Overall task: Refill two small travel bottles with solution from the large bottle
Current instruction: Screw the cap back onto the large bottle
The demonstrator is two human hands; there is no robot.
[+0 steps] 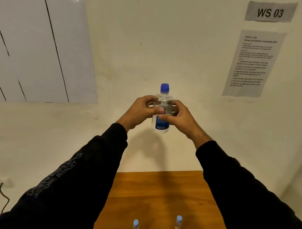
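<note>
I hold the large clear bottle (pixel 163 99) upright in the air in front of the wall, well above the table. It has a blue cap and a blue label. My left hand (pixel 140 112) grips its left side and my right hand (pixel 179 117) grips its right side, fingers wrapped over the label. Two small travel bottles with pale blue caps stand upright on the wooden table (pixel 160 193) below: the left small bottle (pixel 136 226) near the bottom edge, the right small bottle (pixel 178 222) a little farther back.
The wooden table abuts a cream wall. A printed instruction sheet (pixel 254 63) and a "WS 03" sign (pixel 270 13) hang at the right. A white board (pixel 36 43) covers the left wall; a power strip with a cable (pixel 2 194) sits low on the left.
</note>
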